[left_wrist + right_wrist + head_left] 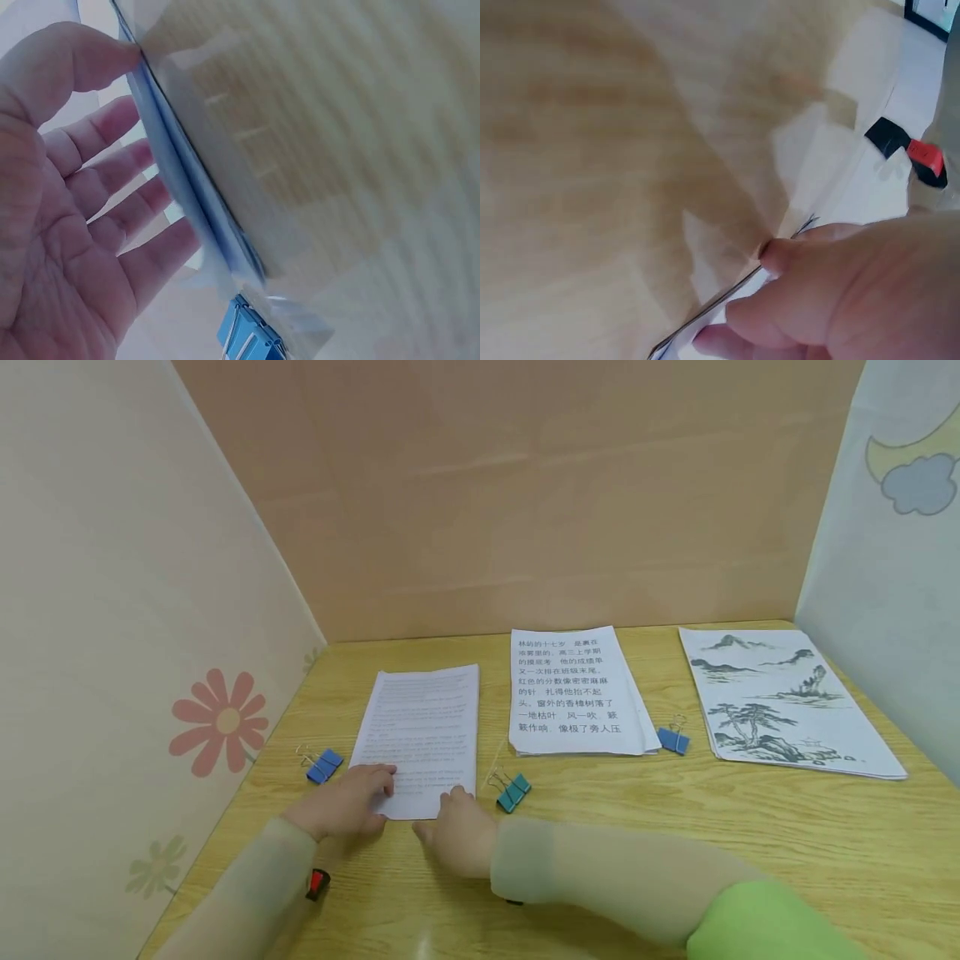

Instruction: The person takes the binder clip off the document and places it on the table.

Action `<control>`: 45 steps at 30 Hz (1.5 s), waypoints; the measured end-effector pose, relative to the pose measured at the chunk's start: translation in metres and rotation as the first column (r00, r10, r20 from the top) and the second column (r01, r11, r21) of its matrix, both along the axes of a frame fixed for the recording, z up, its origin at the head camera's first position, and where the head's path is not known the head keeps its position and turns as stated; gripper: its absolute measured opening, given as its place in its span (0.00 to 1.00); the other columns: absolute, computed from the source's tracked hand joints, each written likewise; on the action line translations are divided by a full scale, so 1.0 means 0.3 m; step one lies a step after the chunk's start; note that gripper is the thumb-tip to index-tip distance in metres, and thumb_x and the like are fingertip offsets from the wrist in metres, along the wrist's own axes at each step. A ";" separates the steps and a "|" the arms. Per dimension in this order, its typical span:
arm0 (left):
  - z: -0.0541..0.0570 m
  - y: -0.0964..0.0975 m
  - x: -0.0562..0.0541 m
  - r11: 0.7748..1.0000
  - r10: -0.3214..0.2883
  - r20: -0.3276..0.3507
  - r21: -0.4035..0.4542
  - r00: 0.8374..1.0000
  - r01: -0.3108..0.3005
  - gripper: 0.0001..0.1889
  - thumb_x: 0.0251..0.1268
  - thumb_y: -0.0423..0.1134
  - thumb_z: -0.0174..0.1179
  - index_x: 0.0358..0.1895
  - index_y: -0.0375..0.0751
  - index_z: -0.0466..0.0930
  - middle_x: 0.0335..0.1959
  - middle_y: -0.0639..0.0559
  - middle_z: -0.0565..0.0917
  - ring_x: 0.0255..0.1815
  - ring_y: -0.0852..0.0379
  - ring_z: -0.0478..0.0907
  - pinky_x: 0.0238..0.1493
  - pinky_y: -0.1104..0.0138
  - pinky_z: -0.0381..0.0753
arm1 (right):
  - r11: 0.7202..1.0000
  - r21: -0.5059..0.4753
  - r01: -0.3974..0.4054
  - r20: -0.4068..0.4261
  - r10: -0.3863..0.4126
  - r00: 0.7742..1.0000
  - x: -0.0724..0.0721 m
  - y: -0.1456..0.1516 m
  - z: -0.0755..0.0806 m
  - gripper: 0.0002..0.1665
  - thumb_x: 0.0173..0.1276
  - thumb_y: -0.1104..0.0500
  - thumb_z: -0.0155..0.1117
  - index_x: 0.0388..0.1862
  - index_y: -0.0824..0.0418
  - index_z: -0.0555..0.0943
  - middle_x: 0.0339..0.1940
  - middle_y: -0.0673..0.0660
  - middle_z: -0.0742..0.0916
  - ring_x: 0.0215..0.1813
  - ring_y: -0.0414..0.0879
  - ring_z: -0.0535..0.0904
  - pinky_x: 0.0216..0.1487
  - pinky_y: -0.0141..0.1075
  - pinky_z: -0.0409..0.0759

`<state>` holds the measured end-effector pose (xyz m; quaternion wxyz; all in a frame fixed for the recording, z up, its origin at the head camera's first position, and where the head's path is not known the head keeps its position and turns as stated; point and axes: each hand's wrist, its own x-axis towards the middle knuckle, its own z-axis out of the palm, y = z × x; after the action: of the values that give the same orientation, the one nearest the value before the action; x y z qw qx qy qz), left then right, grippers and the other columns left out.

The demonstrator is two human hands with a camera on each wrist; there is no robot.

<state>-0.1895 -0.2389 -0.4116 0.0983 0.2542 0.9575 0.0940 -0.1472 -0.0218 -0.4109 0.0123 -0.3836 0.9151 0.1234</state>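
A stack of printed paper (420, 718) lies upright to me on the left half of the wooden table. My left hand (348, 797) holds its near left corner, the fingers bent over the sheets and the thumb at the near edge. In the left wrist view, the thumb (112, 64) meets the paper's edge and the fingertips reach it too. At the near right corner, my right hand (459, 833) grips the stack with curled fingers. The right wrist view shows its fingertips right at the thin edge of the sheets (735, 289).
A blue binder clip (325, 766) lies left of the stack, a teal one (514, 792) right. Large-print pages (570, 693) and another blue clip (673, 741) lie further right, beside landscape-painting sheets (787, 702). A black-and-red object (317, 884) lies by my left forearm.
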 end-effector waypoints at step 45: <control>-0.001 0.003 -0.285 0.972 0.217 0.192 0.047 0.957 -0.230 0.28 0.44 0.33 0.64 0.56 0.41 0.75 0.62 0.45 0.73 0.60 0.48 0.70 0.62 0.52 0.67 | 0.992 0.060 0.112 0.293 -0.125 0.948 -0.297 -0.018 0.085 0.28 0.74 0.52 0.54 0.72 0.39 0.67 0.56 0.53 0.83 0.57 0.50 0.74 0.50 0.38 0.71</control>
<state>-0.2751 -0.2381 -0.4118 0.1669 0.1377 0.9630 0.1609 -0.2362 -0.0271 -0.3855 0.1648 -0.3418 0.9215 0.0829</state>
